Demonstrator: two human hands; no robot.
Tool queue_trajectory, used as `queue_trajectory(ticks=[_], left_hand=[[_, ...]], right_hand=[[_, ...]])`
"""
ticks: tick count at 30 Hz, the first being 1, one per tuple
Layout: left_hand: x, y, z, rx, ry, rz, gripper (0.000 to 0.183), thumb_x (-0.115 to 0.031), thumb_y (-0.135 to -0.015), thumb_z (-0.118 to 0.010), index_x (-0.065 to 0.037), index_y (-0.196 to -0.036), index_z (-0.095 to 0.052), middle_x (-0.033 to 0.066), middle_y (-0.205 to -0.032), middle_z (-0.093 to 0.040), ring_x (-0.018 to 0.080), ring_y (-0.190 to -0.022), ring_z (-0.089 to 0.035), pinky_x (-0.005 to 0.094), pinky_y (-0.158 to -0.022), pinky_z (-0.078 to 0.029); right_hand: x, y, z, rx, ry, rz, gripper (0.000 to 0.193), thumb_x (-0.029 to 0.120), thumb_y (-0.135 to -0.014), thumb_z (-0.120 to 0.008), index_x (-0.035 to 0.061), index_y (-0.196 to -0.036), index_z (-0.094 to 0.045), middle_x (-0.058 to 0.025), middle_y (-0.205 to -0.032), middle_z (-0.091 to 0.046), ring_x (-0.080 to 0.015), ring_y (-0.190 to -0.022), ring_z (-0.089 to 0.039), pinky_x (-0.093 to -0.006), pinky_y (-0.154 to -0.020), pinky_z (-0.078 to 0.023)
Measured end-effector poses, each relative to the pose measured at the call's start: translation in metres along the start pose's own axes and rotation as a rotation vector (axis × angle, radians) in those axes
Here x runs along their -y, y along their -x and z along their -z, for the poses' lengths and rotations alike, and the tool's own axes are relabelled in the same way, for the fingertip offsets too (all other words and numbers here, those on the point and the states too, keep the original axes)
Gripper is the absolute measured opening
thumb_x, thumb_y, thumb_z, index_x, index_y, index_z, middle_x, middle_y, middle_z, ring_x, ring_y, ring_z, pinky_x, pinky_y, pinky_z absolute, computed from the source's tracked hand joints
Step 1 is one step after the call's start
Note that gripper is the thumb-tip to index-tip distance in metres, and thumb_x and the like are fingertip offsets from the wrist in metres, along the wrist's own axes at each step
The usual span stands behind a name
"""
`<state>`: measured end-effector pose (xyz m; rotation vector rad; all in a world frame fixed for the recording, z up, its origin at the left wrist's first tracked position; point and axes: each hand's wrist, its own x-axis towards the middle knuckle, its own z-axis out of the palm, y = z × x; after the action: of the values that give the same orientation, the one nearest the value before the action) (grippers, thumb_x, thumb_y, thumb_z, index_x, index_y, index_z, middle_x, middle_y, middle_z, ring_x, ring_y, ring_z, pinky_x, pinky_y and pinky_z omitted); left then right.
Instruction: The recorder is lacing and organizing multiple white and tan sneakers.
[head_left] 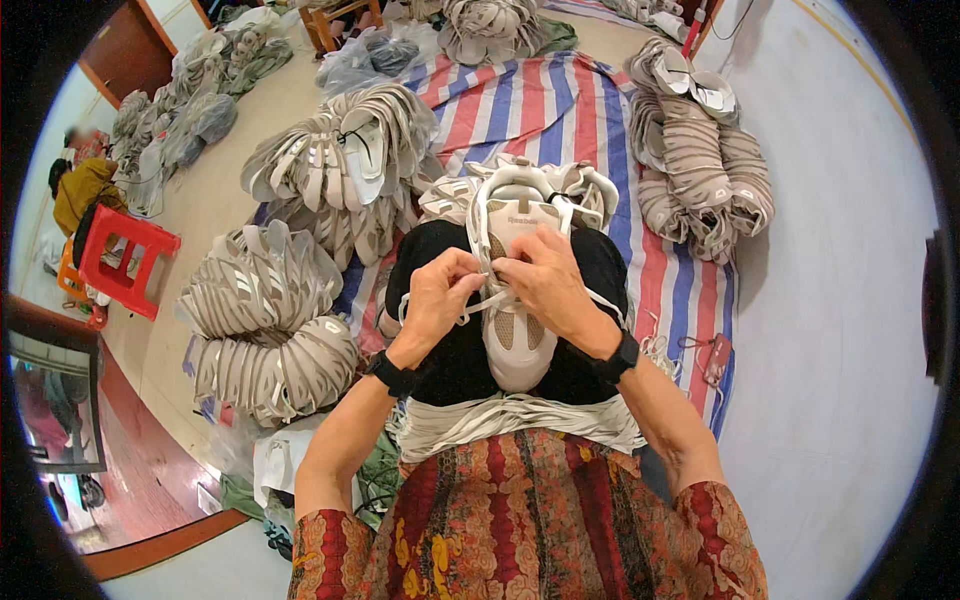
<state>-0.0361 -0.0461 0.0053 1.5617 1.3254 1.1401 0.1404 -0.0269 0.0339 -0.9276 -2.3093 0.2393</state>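
A cream and beige sneaker (pixel 516 365) rests on my lap between my dark-clad thighs, toe pointing toward me. My left hand (pixel 440 298) is closed in a pinch at the left side of its eyelets, on a white shoelace (pixel 468 313). From the other side, my right hand (pixel 548 285) pinches by the eyelets near the tongue, also on the lace; its fingertips partly hide the grip. Loose lace ends trail out past both hands. Across my waist lies a bundle of white laces (pixel 520 418). More pale shoes (pixel 588 190) sit just beyond the sneaker.
A striped red, white and blue sheet (pixel 520 105) covers the floor. Stacked shoe parts stand at left (pixel 270 290) and right (pixel 697 150). A red plastic stool (pixel 125 262) and a seated person (pixel 85 195) are far left; a small red item (pixel 717 358) lies right.
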Motion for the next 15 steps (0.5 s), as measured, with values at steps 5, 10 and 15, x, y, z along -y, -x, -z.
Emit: queue_trajectory(ticks=[5,10,15], left_hand=[[0.0,-0.003,-0.004,-0.004,0.009,-0.015,0.009,0.003,-0.075,-0.058,0.0,-0.075,-0.049,0.0037,-0.059,-0.054,0.0066,-0.052,-0.046,0.0233,-0.047,-0.038],[0.005,-0.002,0.001,0.099,-0.09,-0.15,0.006,0.005,-0.077,-0.054,0.0,-0.077,-0.051,0.0027,-0.064,-0.054,0.0084,-0.056,-0.049,0.0227,-0.051,-0.04],[0.006,-0.002,0.005,0.208,-0.223,-0.427,0.009,0.006,-0.072,-0.05,0.001,-0.078,-0.055,0.0128,-0.072,-0.054,0.0286,-0.067,-0.056,0.0338,-0.058,-0.044]], right_hand=[[-0.003,-0.011,-0.017,-0.078,0.156,0.161,0.007,0.012,-0.067,-0.054,0.0058,-0.069,-0.055,-0.0063,-0.074,-0.049,-0.0245,-0.08,-0.048,-0.0355,-0.078,-0.037],[-0.031,0.008,0.051,-0.098,0.75,0.081,0.01,0.013,-0.064,-0.055,0.005,-0.069,-0.053,-0.0095,-0.071,-0.05,-0.0266,-0.077,-0.05,-0.0398,-0.072,-0.039],[-0.129,0.079,0.214,-0.539,1.002,-0.628,0.012,0.016,-0.075,-0.054,0.0063,-0.077,-0.061,-0.0103,-0.08,-0.058,-0.0287,-0.078,-0.053,-0.0406,-0.068,-0.042]])
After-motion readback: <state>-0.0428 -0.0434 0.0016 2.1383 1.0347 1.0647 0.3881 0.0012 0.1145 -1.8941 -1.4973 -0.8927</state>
